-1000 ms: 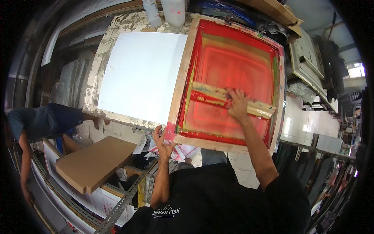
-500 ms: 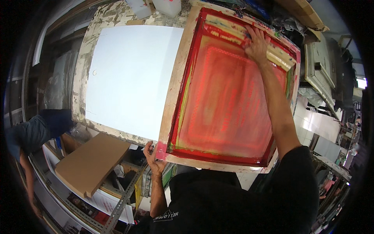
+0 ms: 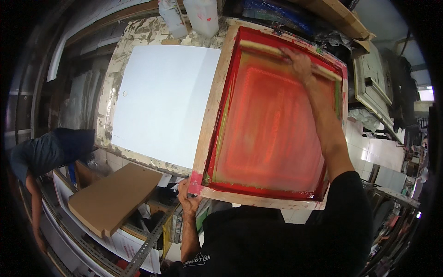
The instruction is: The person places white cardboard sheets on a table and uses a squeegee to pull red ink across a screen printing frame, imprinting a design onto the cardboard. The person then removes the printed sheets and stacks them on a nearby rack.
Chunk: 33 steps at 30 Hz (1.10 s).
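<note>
A silkscreen frame (image 3: 211, 115) with a wooden border lies at a slant on the right, its mesh (image 3: 272, 138) covered in red ink. Across its far end rests a long wooden-handled squeegee (image 3: 263, 48). My right hand (image 3: 299, 65) is closed over the middle of that handle, slightly blurred, with my arm reaching over the mesh's right side. At the frame's near left corner, by a pink patch, my left hand (image 3: 189, 197) grips the wood; some of its fingers are hidden. Left of the frame, a white sheet (image 3: 161, 106) lies flat on a worn, paint-flaked board (image 3: 105, 111).
Two whitish plastic containers (image 3: 201, 17) stand at the board's far edge. Brown cardboard (image 3: 115, 196) sits on a metal rack at the lower left. Another person's arm (image 3: 33, 207) hangs at the far left. Boards and clutter (image 3: 380, 83) line the right.
The squeegee has tilted, showing a narrower face, and stays at the far end under my right hand. My left hand keeps its corner grip. The whole view has shifted slightly.
</note>
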Each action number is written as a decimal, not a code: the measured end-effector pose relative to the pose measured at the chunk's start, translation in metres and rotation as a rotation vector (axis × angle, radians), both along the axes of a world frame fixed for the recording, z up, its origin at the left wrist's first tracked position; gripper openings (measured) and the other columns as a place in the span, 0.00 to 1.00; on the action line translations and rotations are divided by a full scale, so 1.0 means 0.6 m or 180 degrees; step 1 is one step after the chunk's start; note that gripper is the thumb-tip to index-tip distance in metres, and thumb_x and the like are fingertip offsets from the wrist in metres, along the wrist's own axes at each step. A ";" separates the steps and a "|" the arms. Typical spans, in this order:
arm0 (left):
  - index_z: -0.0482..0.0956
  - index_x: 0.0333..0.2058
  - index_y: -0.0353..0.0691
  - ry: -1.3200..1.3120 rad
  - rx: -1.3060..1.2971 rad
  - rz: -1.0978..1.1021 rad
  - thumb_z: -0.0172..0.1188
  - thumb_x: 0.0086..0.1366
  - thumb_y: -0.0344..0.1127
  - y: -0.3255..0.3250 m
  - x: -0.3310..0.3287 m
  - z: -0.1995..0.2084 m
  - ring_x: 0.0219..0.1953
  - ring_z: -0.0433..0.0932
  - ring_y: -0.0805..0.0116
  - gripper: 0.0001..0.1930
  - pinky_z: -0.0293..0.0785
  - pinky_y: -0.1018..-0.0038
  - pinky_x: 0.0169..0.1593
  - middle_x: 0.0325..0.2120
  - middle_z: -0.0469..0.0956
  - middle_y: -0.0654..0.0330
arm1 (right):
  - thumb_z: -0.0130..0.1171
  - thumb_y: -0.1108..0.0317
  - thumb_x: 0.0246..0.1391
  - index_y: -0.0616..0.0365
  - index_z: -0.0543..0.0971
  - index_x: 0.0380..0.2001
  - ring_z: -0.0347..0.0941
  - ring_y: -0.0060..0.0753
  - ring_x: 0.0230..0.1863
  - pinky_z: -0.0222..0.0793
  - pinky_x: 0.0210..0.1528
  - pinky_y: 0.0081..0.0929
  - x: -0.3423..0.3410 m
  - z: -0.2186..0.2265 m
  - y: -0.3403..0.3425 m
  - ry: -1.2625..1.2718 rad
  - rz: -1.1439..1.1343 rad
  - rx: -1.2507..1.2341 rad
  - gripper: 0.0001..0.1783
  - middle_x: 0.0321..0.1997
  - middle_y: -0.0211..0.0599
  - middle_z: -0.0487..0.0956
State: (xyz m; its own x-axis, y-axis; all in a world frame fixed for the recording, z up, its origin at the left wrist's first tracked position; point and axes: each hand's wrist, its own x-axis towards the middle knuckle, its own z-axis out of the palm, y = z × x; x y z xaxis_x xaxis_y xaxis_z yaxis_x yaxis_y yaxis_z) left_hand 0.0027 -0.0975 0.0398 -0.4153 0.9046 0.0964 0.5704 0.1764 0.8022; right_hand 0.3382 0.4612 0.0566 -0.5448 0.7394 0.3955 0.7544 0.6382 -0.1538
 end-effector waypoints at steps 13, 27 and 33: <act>0.83 0.42 0.34 -0.0418 0.1053 -0.0030 0.82 0.33 0.30 0.044 0.010 0.166 0.40 0.72 0.65 0.31 0.70 0.68 0.45 0.36 0.75 0.61 | 0.66 0.68 0.49 0.38 0.80 0.57 0.79 0.54 0.36 0.75 0.40 0.51 -0.035 0.295 -0.640 0.0047 -0.0637 -0.1150 0.29 0.34 0.49 0.80; 0.59 0.69 0.29 -0.0615 0.2164 0.0271 0.73 0.54 0.28 0.150 -0.013 0.372 0.47 0.77 0.67 0.45 0.67 0.63 0.57 0.41 0.83 0.60 | 0.69 0.52 0.52 0.56 0.84 0.51 0.85 0.43 0.40 0.78 0.47 0.35 -0.036 0.615 -0.574 0.0210 0.0256 0.0846 0.27 0.38 0.43 0.87; 0.68 0.66 0.29 -0.0453 0.1031 0.1074 0.68 0.62 0.31 -0.039 -0.025 0.152 0.43 0.76 0.68 0.34 0.70 0.67 0.52 0.39 0.81 0.59 | 0.67 0.49 0.59 0.56 0.85 0.39 0.73 0.27 0.28 0.72 0.33 0.25 -0.076 0.728 -0.503 0.0969 0.0110 -0.0444 0.20 0.31 0.36 0.82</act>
State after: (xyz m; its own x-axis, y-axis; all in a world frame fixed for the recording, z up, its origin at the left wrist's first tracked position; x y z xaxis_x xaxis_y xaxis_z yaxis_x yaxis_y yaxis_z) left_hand -0.0123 -0.1210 0.1311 -0.7098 0.6501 0.2714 0.4048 0.0611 0.9123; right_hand 0.2925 0.1595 0.4934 -0.4429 0.7811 0.4402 0.6387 0.6194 -0.4564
